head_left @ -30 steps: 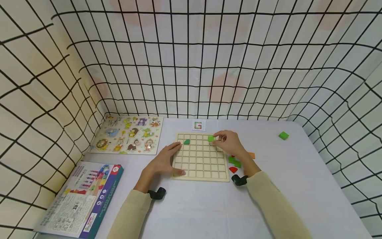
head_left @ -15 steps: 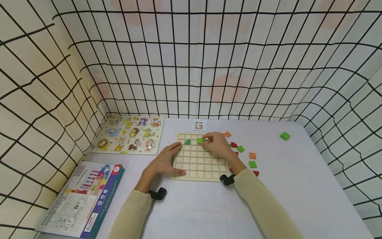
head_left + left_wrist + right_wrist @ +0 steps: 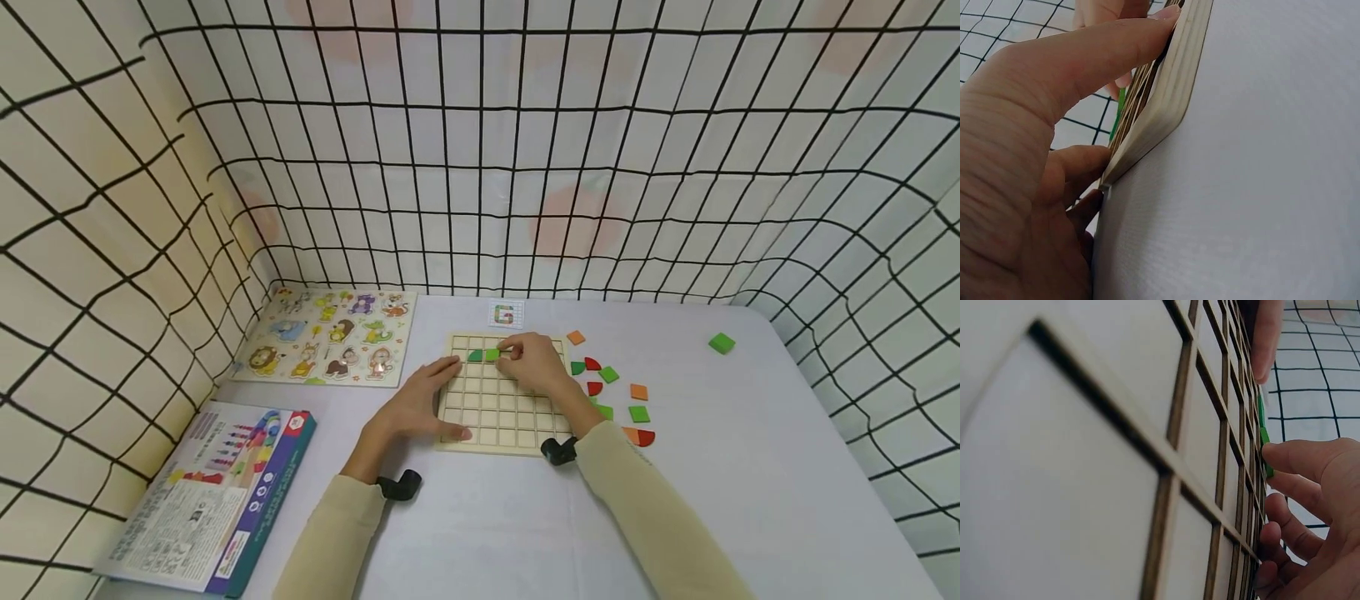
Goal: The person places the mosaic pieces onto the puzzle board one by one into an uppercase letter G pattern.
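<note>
My right hand [image 3: 534, 363] pinches a light green square tile [image 3: 492, 355] between thumb and index finger at the upper part of the wooden grid board [image 3: 491, 417]. Right beside that tile, a darker green quarter-round tile [image 3: 476, 356] sits in a cell. In the right wrist view the thumb lies against the light green tile [image 3: 1265, 450]; whether it is fully down in its cell is hard to tell. With thumb and fingers spread, my left hand [image 3: 414, 403] rests on the board's left side, its thumb over the lower left corner of the frame.
Red, green and orange tiles [image 3: 638, 392] lie scattered right of the board, with a green block [image 3: 722, 342] farther off. Behind the board is a pattern card [image 3: 507, 314]. An animal puzzle [image 3: 326, 337] and a box [image 3: 206, 500] lie left. Black netting [image 3: 480, 158] encloses the table.
My right hand has carried the light green tile leftward across the top of the board, up beside the darker green one. The left hand keeps its place on the board.
</note>
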Tool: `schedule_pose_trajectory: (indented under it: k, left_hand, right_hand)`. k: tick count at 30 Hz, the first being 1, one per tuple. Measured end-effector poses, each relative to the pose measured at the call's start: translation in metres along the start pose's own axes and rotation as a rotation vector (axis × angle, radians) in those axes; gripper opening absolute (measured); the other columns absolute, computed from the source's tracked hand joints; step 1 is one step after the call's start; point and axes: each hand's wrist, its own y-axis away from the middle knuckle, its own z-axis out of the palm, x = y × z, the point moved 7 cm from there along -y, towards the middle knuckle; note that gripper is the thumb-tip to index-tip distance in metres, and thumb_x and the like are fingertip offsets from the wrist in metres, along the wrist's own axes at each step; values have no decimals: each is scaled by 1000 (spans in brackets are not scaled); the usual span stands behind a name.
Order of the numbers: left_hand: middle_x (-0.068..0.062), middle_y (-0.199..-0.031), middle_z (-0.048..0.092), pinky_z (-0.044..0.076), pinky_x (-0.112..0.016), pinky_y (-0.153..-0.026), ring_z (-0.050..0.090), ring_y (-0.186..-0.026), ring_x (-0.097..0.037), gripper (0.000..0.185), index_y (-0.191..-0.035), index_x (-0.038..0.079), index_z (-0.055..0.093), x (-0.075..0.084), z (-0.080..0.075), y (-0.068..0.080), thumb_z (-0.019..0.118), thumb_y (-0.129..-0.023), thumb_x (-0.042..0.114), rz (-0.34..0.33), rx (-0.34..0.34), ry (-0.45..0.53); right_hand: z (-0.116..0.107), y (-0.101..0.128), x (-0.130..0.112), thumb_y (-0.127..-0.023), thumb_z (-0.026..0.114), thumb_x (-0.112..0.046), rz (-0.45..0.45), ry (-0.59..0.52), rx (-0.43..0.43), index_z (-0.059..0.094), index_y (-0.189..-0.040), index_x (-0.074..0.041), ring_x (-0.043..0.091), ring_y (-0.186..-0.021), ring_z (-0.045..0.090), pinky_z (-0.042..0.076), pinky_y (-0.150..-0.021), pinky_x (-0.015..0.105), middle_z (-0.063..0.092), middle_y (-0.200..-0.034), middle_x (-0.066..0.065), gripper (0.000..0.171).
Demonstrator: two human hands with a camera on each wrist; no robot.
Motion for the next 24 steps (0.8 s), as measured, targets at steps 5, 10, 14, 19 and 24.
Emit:
schedule_pose_trajectory:
  k: [5,10,14,19,24]
  left_hand:
    - [1,-172,23,25,-60,-126,20,-159,-34,117,-164,16,30,-1,1,0,86,-70,60,0,-13,-6]
    - [2,-172,22,26,-60,-126,19,-159,-33,118,-164,16,30,-2,2,-1,86,-70,60,-6,-10,-10]
    - [1,-172,23,26,-61,-125,19,-159,-34,117,-164,16,31,-1,1,-2,86,-70,60,-2,-7,-4]
    - [1,-172,24,25,-61,-125,19,-159,-35,117,-164,16,31,-1,0,-2,86,-70,59,0,-3,4]
    - [0,-172,23,25,-62,-125,19,-159,-35,118,-164,16,30,-2,1,-1,86,-70,59,-3,-7,5]
  right_hand:
    - [4,-1,-2,-94,73,-30,10,29,-15,76,-122,-15,16,-65,49,40,-60,30,62,-85,1,32]
    - [3,0,-3,-95,73,-29,12,31,-10,76,-123,-15,15,-63,47,38,-59,30,62,-84,2,32]
    - [2,1,-3,-94,73,-29,15,35,-7,76,-123,-15,16,-64,47,38,-61,30,62,-84,2,33]
    - [0,1,-3,-93,74,-28,17,9,-2,77,-122,-15,17,-68,49,39,-63,31,63,-86,2,32]
    - [-4,4,-2,-93,74,-26,9,-70,-8,76,-123,-13,19,-74,51,42,-65,31,64,-91,4,32]
